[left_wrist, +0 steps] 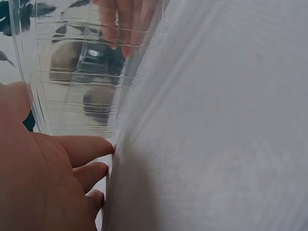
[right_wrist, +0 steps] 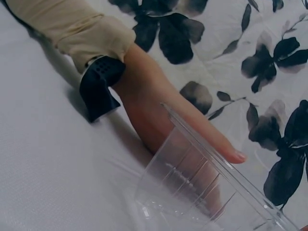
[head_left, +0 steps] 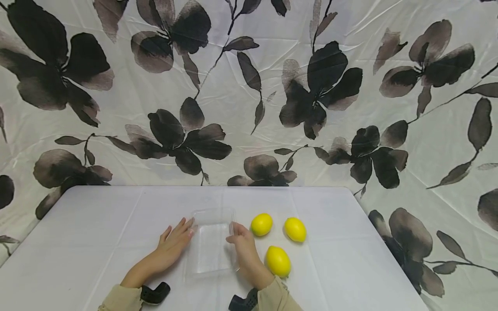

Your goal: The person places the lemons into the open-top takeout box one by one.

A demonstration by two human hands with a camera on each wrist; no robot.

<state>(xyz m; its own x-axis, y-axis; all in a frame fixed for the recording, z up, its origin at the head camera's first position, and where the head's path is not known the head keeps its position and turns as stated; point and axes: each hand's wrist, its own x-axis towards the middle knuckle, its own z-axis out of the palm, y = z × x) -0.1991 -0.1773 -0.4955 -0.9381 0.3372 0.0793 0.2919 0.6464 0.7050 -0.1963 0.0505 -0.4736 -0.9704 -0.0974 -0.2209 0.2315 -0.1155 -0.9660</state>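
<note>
Just left of the near lemon (head_left: 278,261), the right hand (head_left: 247,252) pinches the box (head_left: 210,252) by its right rim; the left hand (head_left: 172,246), fingers straight, touches its left. A rightward bump could roll that lemon or the far lemons (head_left: 261,224).

Head view angled down, close wrist views, container (head_left: 212,250) shared

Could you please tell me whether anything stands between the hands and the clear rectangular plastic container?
Nothing visible does: left hand and right hand flank the container directly; three oval yellow lemons lie farther right.
</note>
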